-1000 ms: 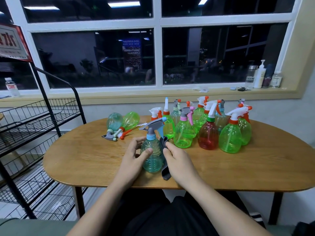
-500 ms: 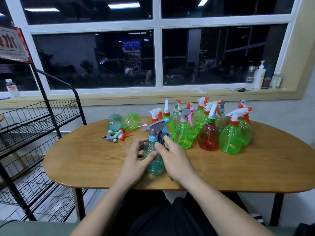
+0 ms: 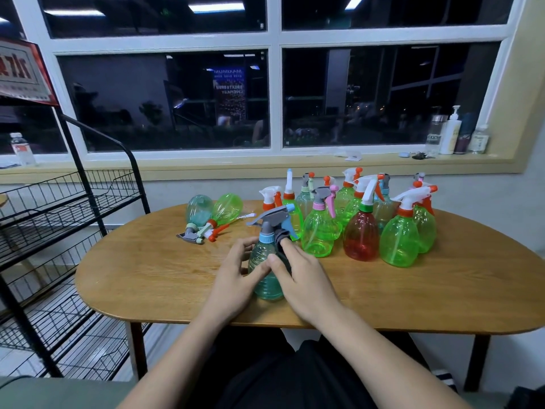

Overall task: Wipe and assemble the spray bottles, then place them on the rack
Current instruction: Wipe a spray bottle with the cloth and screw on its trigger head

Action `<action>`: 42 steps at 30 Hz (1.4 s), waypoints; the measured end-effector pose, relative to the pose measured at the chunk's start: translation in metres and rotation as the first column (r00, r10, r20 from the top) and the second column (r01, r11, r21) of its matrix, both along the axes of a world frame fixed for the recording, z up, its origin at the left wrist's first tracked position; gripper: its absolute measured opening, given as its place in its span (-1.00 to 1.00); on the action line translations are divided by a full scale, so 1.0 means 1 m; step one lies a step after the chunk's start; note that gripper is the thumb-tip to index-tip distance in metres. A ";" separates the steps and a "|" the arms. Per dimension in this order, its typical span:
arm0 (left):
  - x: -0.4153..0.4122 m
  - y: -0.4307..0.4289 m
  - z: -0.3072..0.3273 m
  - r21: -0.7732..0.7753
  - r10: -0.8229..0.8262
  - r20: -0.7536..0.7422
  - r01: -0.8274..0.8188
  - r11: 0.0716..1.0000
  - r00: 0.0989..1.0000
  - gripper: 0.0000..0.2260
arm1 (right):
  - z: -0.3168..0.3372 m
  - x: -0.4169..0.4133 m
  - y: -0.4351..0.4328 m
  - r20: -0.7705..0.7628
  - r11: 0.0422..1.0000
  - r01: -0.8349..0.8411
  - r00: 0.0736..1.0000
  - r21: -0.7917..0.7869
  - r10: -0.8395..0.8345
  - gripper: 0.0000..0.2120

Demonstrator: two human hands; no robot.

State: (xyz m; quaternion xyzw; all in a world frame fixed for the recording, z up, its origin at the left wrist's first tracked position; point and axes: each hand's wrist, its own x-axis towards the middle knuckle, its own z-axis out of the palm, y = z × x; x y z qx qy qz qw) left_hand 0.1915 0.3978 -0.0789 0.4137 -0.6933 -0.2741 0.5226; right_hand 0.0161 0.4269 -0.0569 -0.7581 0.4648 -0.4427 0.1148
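Wooden table [image 3: 147,276] bears the upright teal spray bottle [image 3: 264,280], left hand [image 3: 236,280] curling its fingers round the belly, right hand [image 3: 305,280] pinching a dark cloth [image 3: 280,235] against the neck (probably light, slick plastic, best gripped low).

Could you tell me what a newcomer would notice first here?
First, the teal spray bottle upright near the front of the wooden table, held by the left hand while the right hand presses a dark cloth against its neck. Behind it crowds a cluster of upright bottles, mostly bright green, with one red bottle among them. A black wire rack stands left of the table.
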 end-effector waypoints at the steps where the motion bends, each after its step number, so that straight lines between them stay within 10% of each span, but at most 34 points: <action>1: 0.000 0.000 0.000 0.003 0.002 -0.001 -0.002 1.000 1.000 -0.58 | -0.004 -0.003 -0.001 0.028 1.000 -0.012 1.000 0.025 0.011 -0.86; 14: -0.001 0.003 0.001 -0.001 -0.007 -0.020 0.007 1.000 1.000 -0.61 | -0.010 -0.015 -0.006 0.213 0.930 -0.100 0.977 0.353 0.024 -0.70; 21: -0.001 0.000 -0.001 -0.076 0.044 0.049 -0.040 0.996 0.998 -0.57 | 0.008 0.002 0.006 0.320 0.976 -0.174 0.939 0.131 0.125 -0.74; 29: 0.002 -0.006 -0.007 -0.127 0.147 0.143 -0.129 0.983 0.979 -0.49 | -0.015 -0.004 -0.006 0.306 0.919 -0.079 0.951 0.387 -0.048 -0.33; 42: 0.000 -0.002 -0.006 -0.152 0.071 0.166 -0.046 0.987 0.983 -0.36 | -0.023 0.008 -0.006 0.259 0.980 -0.096 0.965 0.173 0.048 -0.33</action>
